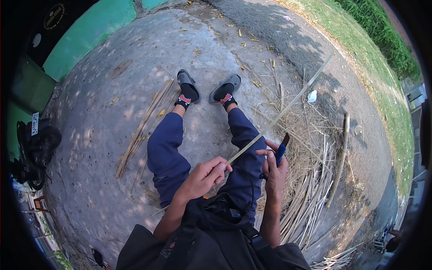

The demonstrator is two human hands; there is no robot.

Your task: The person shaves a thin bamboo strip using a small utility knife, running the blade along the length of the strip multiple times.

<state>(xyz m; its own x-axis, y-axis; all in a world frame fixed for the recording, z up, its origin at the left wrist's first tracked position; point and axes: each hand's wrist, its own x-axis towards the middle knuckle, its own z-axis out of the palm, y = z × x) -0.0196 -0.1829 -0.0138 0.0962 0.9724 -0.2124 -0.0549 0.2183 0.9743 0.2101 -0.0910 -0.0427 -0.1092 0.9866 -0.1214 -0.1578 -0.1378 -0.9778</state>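
My left hand (206, 177) is closed around the near end of a long, thin, pale strip (271, 124), which looks like split bamboo or cane. The strip slants up and away to the right, passing over my right knee. A knife (280, 153) with a blue handle and a short, brownish blade is in my right hand (275, 173), its blade pointing upward. The thumb and index finger of that hand are near the strip, and I cannot tell whether they touch it.
Right of my legs lie a heap of fine shavings (297, 150), a bundle of pale strips (310, 200) and a thick stick (338, 159). More long strips (146, 128) lie left of my feet. A parked motorcycle (36, 148) stands at the far left, by a green wall (90, 40).
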